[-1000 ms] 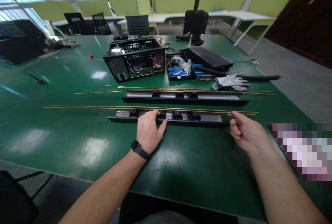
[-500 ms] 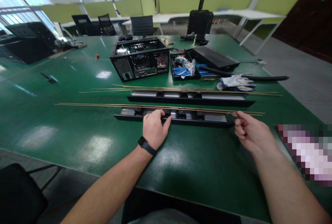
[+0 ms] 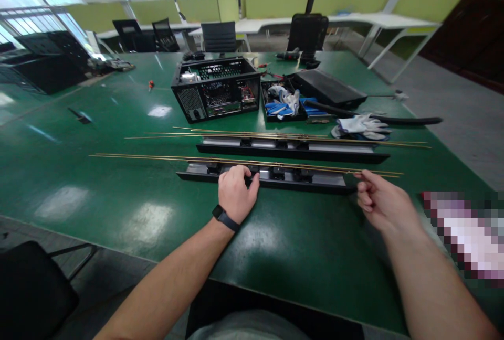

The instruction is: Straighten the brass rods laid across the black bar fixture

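Note:
My left hand point(image 3: 238, 190) is curled over the middle of the nearer long black channel point(image 3: 326, 188); its fingertips are partly hidden inside. Silvery strips and several small black blocks point(image 3: 279, 172) line this channel. Thin brass-coloured rods point(image 3: 137, 156) lie lengthwise along it and stick out past both ends. At the right end, my right hand point(image 3: 380, 198) pinches one of these rods between thumb and forefinger, the other fingers folded in. Behind and parallel lies a second black channel point(image 3: 291, 154), also with thin brass-coloured rods point(image 3: 165, 136) along it.
An open black computer case point(image 3: 216, 91) stands beyond the channels. To its right are a black tray point(image 3: 271, 117) with gloves, a flat black panel point(image 3: 326, 88), a black tube point(image 3: 413, 119) and white gloves point(image 3: 362, 127). A pixelated item point(image 3: 464, 235) lies at the right edge.
The view has shifted slightly, so the things on the table appear a little further right. Both hands keep their places on the channel and the rod.

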`<state>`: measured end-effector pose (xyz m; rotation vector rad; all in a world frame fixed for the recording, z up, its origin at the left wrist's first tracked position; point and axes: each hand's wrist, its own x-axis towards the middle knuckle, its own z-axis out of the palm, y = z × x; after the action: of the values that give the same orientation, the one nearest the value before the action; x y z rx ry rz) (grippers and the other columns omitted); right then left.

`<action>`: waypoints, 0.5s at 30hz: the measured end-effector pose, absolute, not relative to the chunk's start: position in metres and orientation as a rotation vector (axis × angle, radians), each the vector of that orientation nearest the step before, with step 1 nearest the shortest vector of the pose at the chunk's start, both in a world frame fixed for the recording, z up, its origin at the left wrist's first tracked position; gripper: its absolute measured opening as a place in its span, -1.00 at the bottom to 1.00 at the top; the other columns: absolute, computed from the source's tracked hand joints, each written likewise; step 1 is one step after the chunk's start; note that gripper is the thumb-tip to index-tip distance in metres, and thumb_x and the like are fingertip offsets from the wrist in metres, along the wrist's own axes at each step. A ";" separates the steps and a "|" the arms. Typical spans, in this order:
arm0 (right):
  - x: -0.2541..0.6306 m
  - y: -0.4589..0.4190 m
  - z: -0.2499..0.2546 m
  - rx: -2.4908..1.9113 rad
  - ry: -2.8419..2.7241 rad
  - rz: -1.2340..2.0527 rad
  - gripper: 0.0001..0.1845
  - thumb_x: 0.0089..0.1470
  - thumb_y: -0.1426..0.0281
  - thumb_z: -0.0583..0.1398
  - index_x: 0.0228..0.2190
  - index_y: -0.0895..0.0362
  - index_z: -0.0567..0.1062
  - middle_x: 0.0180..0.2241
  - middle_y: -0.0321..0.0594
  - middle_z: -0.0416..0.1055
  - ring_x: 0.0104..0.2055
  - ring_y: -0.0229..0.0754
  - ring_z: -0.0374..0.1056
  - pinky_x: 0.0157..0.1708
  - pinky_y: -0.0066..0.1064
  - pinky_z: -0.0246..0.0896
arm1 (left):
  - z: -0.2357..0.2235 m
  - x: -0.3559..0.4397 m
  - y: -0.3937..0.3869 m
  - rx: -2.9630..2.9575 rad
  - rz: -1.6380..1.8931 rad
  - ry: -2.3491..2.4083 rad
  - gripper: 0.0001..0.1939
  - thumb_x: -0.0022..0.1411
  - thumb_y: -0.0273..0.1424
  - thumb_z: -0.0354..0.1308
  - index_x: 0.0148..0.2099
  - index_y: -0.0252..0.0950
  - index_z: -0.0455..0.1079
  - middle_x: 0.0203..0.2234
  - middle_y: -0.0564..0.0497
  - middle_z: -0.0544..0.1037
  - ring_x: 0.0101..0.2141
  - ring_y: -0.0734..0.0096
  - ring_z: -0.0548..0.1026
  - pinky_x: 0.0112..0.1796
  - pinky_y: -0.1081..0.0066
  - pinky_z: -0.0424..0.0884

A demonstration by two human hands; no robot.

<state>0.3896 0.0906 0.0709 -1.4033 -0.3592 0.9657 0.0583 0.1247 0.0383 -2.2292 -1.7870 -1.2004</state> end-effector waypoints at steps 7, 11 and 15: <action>0.385 0.091 0.079 -1.393 -0.298 1.003 -0.88 0.19 0.45 0.35 -0.35 0.24 0.54 -0.55 -0.31 0.29 -0.70 -0.43 0.01 -0.76 -0.57 -0.17 | 0.042 0.052 0.125 -2.224 -1.173 -1.806 -0.85 0.41 -0.31 0.32 -0.18 -0.17 0.41 -0.28 0.01 0.65 -0.20 0.17 0.63 0.00 0.14 0.41; 0.385 0.092 0.080 -1.401 -0.291 1.007 -0.88 0.19 0.43 0.34 -0.35 0.22 0.53 -0.56 -0.31 0.28 -0.70 -0.43 -0.01 -0.76 -0.57 -0.18 | 0.041 0.051 0.124 -2.201 -1.110 -1.850 -0.83 0.43 -0.25 0.32 -0.14 -0.18 0.42 -0.25 -0.02 0.67 -0.18 0.13 0.64 0.06 0.10 0.40; 0.386 0.093 0.079 -1.402 -0.312 1.010 -0.86 0.17 0.39 0.35 -0.35 0.22 0.55 -0.56 -0.31 0.29 -0.69 -0.42 -0.01 -0.76 -0.55 -0.18 | 0.039 0.052 0.123 -2.160 -1.089 -1.867 -0.77 0.44 -0.19 0.33 -0.06 -0.21 0.44 -0.21 -0.08 0.68 -0.15 0.06 0.65 0.08 0.06 0.40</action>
<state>0.3865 0.0935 0.0789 -1.4018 -0.3118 1.0098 0.0518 0.1232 0.0394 -2.1595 -1.8667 -1.0886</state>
